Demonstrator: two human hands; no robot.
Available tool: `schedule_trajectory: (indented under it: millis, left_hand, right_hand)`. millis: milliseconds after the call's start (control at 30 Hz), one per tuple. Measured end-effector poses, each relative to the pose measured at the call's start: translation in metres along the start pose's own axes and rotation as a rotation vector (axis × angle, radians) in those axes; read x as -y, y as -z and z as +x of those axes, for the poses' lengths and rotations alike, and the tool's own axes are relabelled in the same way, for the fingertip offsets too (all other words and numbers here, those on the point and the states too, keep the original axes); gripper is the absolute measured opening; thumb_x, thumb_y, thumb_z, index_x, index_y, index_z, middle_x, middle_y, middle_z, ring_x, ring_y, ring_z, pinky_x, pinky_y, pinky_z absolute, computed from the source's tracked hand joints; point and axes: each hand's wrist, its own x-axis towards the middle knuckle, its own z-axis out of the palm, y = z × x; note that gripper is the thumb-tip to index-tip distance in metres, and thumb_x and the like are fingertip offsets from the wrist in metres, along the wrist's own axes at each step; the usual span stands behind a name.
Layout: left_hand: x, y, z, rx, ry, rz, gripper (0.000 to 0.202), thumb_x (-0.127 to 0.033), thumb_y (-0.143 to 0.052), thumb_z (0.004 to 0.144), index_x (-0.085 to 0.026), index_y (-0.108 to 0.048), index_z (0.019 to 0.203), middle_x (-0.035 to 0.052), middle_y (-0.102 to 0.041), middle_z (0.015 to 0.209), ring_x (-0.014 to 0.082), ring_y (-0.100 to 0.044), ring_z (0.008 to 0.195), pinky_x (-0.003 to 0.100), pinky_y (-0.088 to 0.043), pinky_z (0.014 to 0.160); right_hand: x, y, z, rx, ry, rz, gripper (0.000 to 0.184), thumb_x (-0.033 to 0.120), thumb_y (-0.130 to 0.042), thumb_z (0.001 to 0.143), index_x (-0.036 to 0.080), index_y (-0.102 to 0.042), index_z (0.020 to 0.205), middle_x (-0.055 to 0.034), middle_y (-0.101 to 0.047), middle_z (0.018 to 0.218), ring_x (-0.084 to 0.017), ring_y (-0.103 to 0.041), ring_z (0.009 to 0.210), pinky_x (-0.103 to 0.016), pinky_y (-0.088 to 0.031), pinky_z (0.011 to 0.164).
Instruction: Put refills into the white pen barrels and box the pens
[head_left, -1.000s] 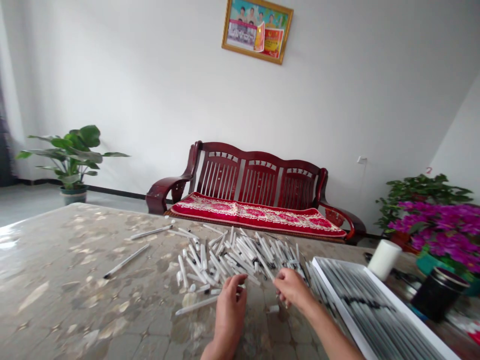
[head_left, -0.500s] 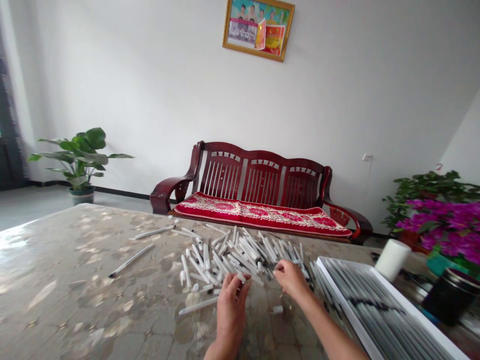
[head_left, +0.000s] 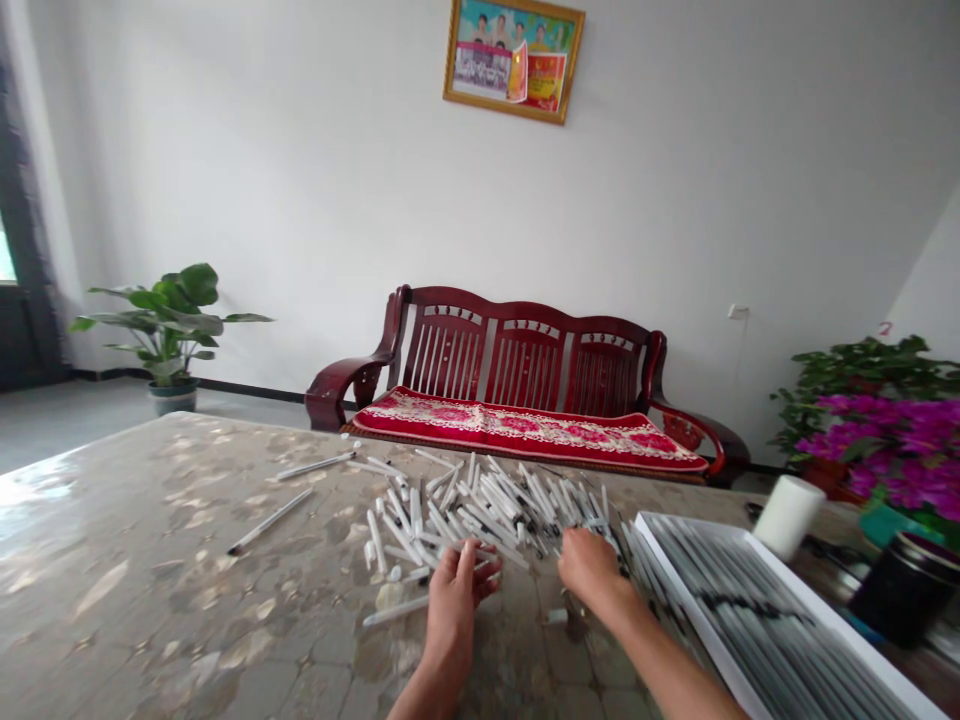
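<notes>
Loose white and translucent pen parts lie in a pile on the patterned table, some with dark tips. At the near edge of the pile is my left hand, its fingers curled in by the thumb; a whitish piece shows at the fingertips but is too blurred to name. My right hand is closed at the right side of the pile, its fingertips hidden behind the knuckles. A single white pen tube lies left of my left hand. Between my wrists rests a small translucent cap.
A white tray of grey pens stands right of my right forearm. Beyond it are a white roll, a black cup and purple flowers. Two separate pens, one a dark-tipped pen, lie left of the pile.
My left hand has turned slightly and its fingers have loosened a little from a pinch. My right hand has moved slightly right and its fingers have turned out of sight.
</notes>
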Motion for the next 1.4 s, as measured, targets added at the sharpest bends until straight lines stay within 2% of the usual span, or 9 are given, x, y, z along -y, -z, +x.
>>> schedule_trajectory:
  millis: [133,267,400,633,833,1033,1200,1300,1400]
  left_hand:
    - [-0.005,-0.003,-0.004,-0.058,0.078,-0.143,0.008,-0.021,-0.063,0.088,-0.016,-0.059,0.083,0.0076,-0.075,0.079,0.0147,-0.073,0.066,0.024,-0.059,0.058]
    - [-0.011,-0.005,-0.008,-0.088,0.108,-0.208,0.012,-0.013,-0.053,0.093,-0.015,-0.058,0.083,0.0081,-0.074,0.078,0.013,-0.073,0.063,0.023,-0.06,0.059]
    - [-0.011,-0.005,-0.008,-0.084,0.121,-0.223,0.012,-0.014,-0.052,0.094,-0.015,-0.057,0.083,0.0084,-0.074,0.078,0.0145,-0.073,0.064,0.024,-0.061,0.058]
    - [-0.009,-0.004,-0.007,-0.049,0.139,-0.193,0.01,-0.018,-0.06,0.09,-0.016,-0.056,0.081,0.0087,-0.074,0.079,0.0144,-0.073,0.063,0.026,-0.061,0.06]
    - [-0.003,-0.004,-0.007,0.044,0.111,-0.09,0.018,-0.03,-0.069,0.083,-0.017,-0.057,0.079,0.0041,-0.074,0.075,0.0139,-0.071,0.06,0.025,-0.059,0.059]
    - [-0.006,-0.003,-0.006,0.081,0.099,0.004,0.022,-0.035,-0.073,0.077,-0.017,-0.06,0.075,0.0039,-0.074,0.073,0.0125,-0.069,0.057,0.023,-0.058,0.058]
    - [-0.003,-0.008,-0.018,0.247,0.248,0.038,0.02,-0.03,-0.077,0.076,-0.014,-0.064,0.074,0.0039,-0.071,0.069,0.0127,-0.069,0.058,0.021,-0.057,0.055]
    - [-0.001,-0.01,-0.026,0.282,0.329,-0.066,0.015,-0.023,-0.075,0.079,-0.014,-0.063,0.075,-0.0003,-0.065,0.06,0.0104,-0.067,0.053,0.02,-0.058,0.056]
    - [-0.002,-0.011,-0.027,0.256,0.357,-0.125,0.008,-0.016,-0.067,0.086,-0.013,-0.063,0.079,-0.0001,-0.065,0.06,0.0097,-0.067,0.053,0.019,-0.059,0.058]
  right_hand:
    - [-0.014,-0.003,-0.033,-0.038,0.022,0.285,0.02,0.013,-0.047,0.083,0.016,-0.067,0.086,-0.0102,-0.073,0.081,-0.021,-0.07,0.076,-0.026,-0.048,0.065]
    - [-0.017,-0.026,-0.071,0.113,0.04,0.833,0.017,0.031,-0.044,0.084,0.021,-0.058,0.087,0.0024,-0.059,0.064,-0.014,-0.057,0.051,-0.02,-0.041,0.042]
    - [-0.01,-0.04,-0.091,0.164,0.085,0.97,0.019,0.038,-0.051,0.079,0.021,-0.058,0.083,0.0056,-0.05,0.057,-0.012,-0.05,0.048,-0.019,-0.04,0.04]
    - [-0.005,-0.036,-0.086,0.142,0.037,0.988,0.022,0.042,-0.053,0.079,0.021,-0.057,0.081,0.0042,-0.052,0.058,-0.013,-0.052,0.048,-0.021,-0.04,0.041]
    - [-0.01,-0.021,-0.088,-0.092,0.236,0.664,0.015,0.022,-0.048,0.082,0.022,-0.063,0.078,-0.0027,-0.068,0.078,-0.018,-0.063,0.074,-0.025,-0.047,0.069]
    - [-0.008,-0.003,-0.09,-0.224,0.321,0.556,0.025,0.02,-0.042,0.09,0.023,-0.067,0.088,-0.006,-0.068,0.09,-0.019,-0.065,0.085,-0.028,-0.047,0.077]
    - [0.013,-0.006,-0.079,-0.113,0.235,0.906,0.018,0.038,-0.057,0.088,0.023,-0.065,0.085,-0.0015,-0.067,0.078,-0.017,-0.064,0.07,-0.025,-0.049,0.064]
    - [0.029,-0.013,-0.067,0.058,0.129,1.263,0.044,0.064,-0.068,0.073,0.022,-0.057,0.078,0.0038,-0.059,0.063,-0.011,-0.052,0.049,-0.021,-0.04,0.044]
    - [0.038,-0.018,-0.059,0.153,0.097,1.467,0.063,0.079,-0.07,0.057,0.021,-0.05,0.073,0.0061,-0.055,0.059,-0.008,-0.045,0.043,-0.02,-0.034,0.039]
